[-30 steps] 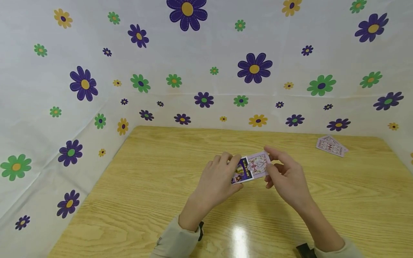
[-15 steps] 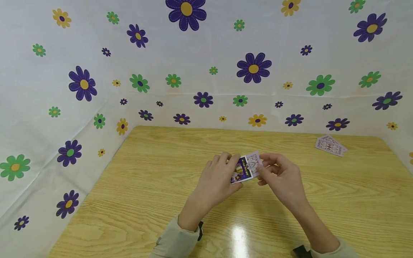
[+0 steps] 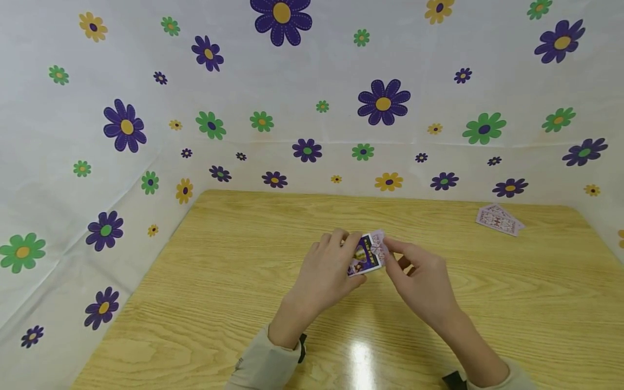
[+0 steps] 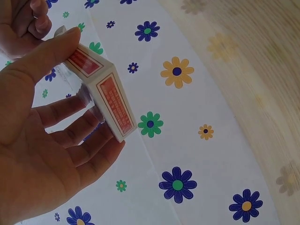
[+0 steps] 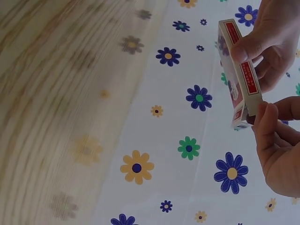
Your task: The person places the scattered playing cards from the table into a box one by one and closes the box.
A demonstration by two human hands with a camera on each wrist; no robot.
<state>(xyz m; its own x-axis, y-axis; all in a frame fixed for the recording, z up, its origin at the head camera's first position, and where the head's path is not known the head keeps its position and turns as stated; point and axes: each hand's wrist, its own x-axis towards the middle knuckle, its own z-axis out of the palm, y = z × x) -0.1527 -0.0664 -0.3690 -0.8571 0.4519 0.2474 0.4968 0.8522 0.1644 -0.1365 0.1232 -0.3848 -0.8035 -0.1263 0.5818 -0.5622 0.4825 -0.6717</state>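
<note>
My left hand [image 3: 325, 271] grips a small playing-card box [image 3: 362, 255] above the middle of the wooden table [image 3: 234, 271], thumb on one face and fingers under the other. The box has a purple picture front and white sides with red panels [image 4: 105, 91]. A stack of pink-backed cards [image 3: 379, 242] shows only a short end at the box's right opening. My right hand [image 3: 418, 277] pinches that end between thumb and curled fingers. In the right wrist view the box [image 5: 240, 70] stands on edge, my right thumb [image 5: 263, 123] at its lower end.
A few loose pink-backed cards [image 3: 499, 219] lie at the table's far right corner. White sheets printed with purple, green and yellow flowers [image 3: 302, 97] wall in the table at the back and on both sides.
My right hand has moved left toward the box, and the cards have slid further into it, leaving far less showing. My left hand has held still.
</note>
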